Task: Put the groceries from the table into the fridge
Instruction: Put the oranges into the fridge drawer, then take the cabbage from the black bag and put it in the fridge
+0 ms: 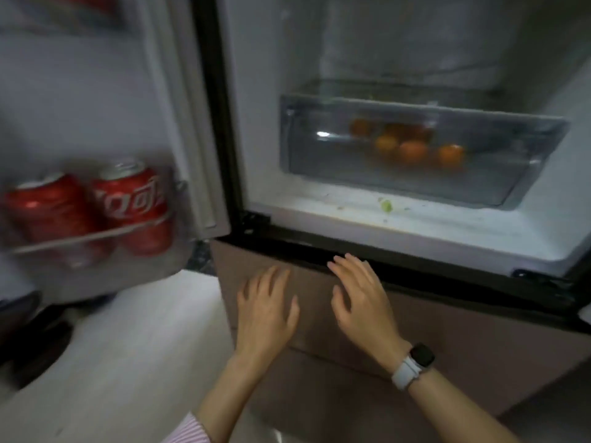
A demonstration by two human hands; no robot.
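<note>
The fridge (275, 91) stands open in front of me. A clear drawer (527, 167) low inside it holds several oranges (412, 151). Two red cola cans (131, 199) stand in the rack of the open door (96, 107) at the left. My left hand (265, 311) and my right hand (361, 302) hover side by side below the fridge opening, in front of the brown lower door (479, 346). Both have fingers spread and hold nothing. A watch with a white strap is on my right wrist.
A small green scrap (386, 205) and crumbs lie on the white fridge floor (319, 215) in front of the drawer. Pale floor (128, 362) shows at the lower left, with a dark object (28, 346) at the left edge.
</note>
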